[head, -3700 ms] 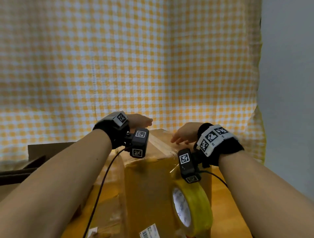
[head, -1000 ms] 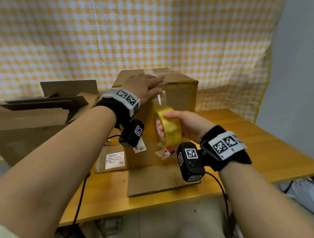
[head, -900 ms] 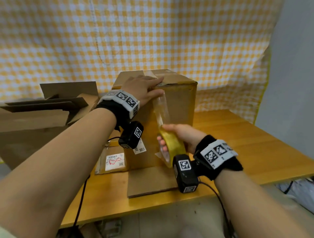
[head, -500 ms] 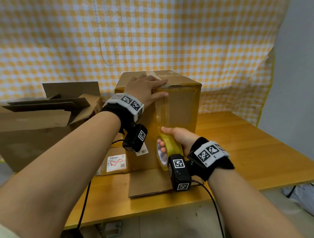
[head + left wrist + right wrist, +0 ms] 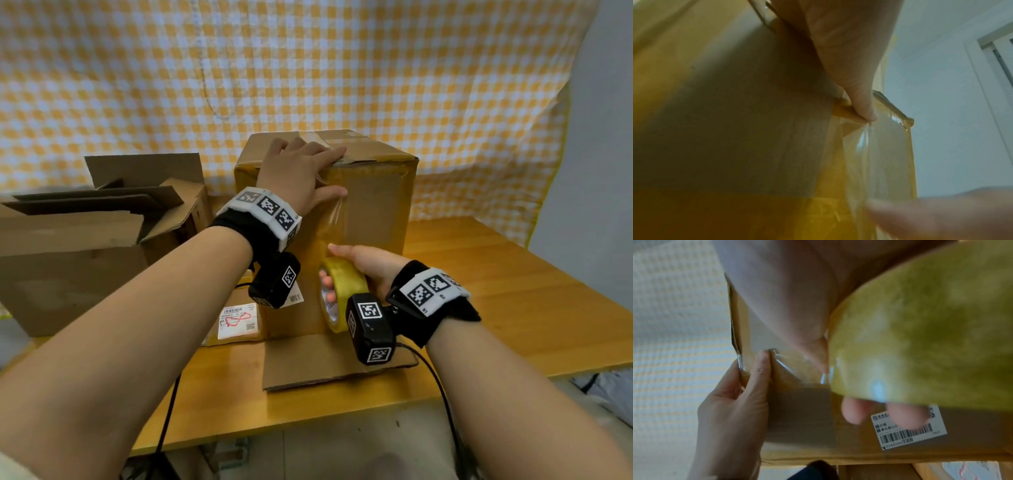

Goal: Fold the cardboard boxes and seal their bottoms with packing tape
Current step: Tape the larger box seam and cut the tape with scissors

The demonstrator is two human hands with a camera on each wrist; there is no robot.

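A brown cardboard box (image 5: 376, 205) stands upright on the wooden table (image 5: 496, 308). My left hand (image 5: 308, 171) lies flat over its top near edge, and the thumb (image 5: 861, 100) presses clear tape against the front face. My right hand (image 5: 352, 267) grips a yellow roll of packing tape (image 5: 342, 291) in front of the box's lower half, fingers through its core. A clear strip of tape (image 5: 335, 222) runs taut from the thumb down to the roll. In the right wrist view the roll (image 5: 931, 329) fills the right side, with the left hand (image 5: 735, 402) on the box edge.
Opened and flattened cardboard boxes (image 5: 85, 240) lie at the left. A loose cardboard flap (image 5: 325, 359) lies flat before the box, near the table's front edge. A labelled parcel (image 5: 239, 318) sits left of it. A yellow checked cloth (image 5: 308, 68) hangs behind.
The right hand has drawn the roll from the box's top edge down the front face, stretching out tape. The left hand stays on the top edge, its thumb now on the tape.
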